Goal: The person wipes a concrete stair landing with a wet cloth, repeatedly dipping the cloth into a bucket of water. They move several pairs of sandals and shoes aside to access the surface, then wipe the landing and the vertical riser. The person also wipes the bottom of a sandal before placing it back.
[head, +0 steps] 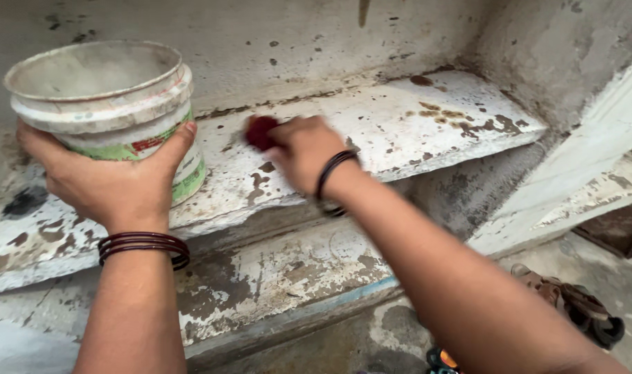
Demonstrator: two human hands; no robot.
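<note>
My left hand (108,176) grips a worn white plastic bucket (104,97) with a green and red label, holding it up at the left above a stained white shelf (413,128). The bucket's open top faces up; its inside looks pale and I cannot tell what it holds. My right hand (303,152) is closed on a dark red scrubbing pad (260,131) and presses it on the shelf surface, just right of the bucket. Dark bangles ring both wrists.
The shelf is chipped, with brown rust-like stains (461,118) at its right end. Stained walls (274,41) enclose it behind and to the right. A second worn ledge (281,277) runs below. Sandals (572,305) lie on the floor at lower right.
</note>
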